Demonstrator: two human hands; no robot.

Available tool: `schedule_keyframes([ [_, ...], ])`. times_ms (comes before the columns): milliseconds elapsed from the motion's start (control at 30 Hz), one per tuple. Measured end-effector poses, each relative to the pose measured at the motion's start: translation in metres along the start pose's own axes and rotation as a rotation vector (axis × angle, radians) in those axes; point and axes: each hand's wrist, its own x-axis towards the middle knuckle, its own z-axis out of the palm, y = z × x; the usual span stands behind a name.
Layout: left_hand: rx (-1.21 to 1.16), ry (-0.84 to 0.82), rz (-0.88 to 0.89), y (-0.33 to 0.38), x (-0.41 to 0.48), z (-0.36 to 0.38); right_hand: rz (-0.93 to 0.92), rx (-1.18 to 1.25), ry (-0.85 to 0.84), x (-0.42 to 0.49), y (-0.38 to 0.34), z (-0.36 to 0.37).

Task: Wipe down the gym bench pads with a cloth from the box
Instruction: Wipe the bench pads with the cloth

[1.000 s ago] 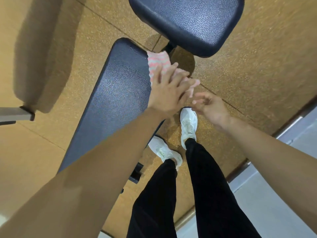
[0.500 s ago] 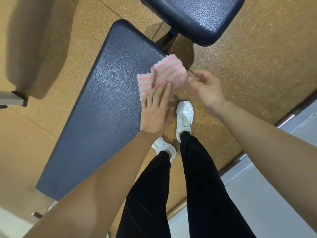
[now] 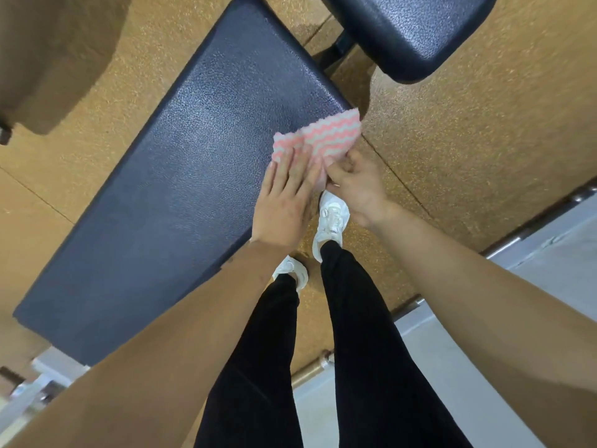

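Observation:
A long dark blue bench pad (image 3: 181, 176) runs from lower left to upper middle. A second, smaller dark blue pad (image 3: 413, 30) sits beyond it at the top right. A pink and white zigzag cloth (image 3: 326, 134) lies at the long pad's right edge. My left hand (image 3: 284, 202) lies flat with its fingers pressing on the cloth's near part. My right hand (image 3: 355, 185) pinches the cloth's near right corner, just off the pad's edge.
The floor (image 3: 468, 150) is speckled tan rubber. My two legs in black trousers and white shoes (image 3: 332, 218) stand right beside the pad. A metal floor strip (image 3: 529, 231) and grey flooring lie to the right. A bench frame part (image 3: 42, 379) shows at lower left.
My left hand has slid with the cloth down along the pad's right edge. My right hand has come in from beside the cloth and taken hold of its corner.

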Motion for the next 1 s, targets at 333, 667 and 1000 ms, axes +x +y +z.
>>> schedule_keyframes([
  [333,-0.110,-0.060,-0.255,0.015,-0.072,-0.007,0.162,-0.013,0.015,-0.011,-0.016,-0.006],
  [667,-1.585,0.351,-1.602,0.050,-0.038,-0.034,0.187,-0.054,0.064,-0.001,-0.029,0.026],
  [1000,-2.648,0.435,-1.627,0.030,0.016,-0.024,0.271,-0.076,-0.004,0.003,-0.033,0.017],
])
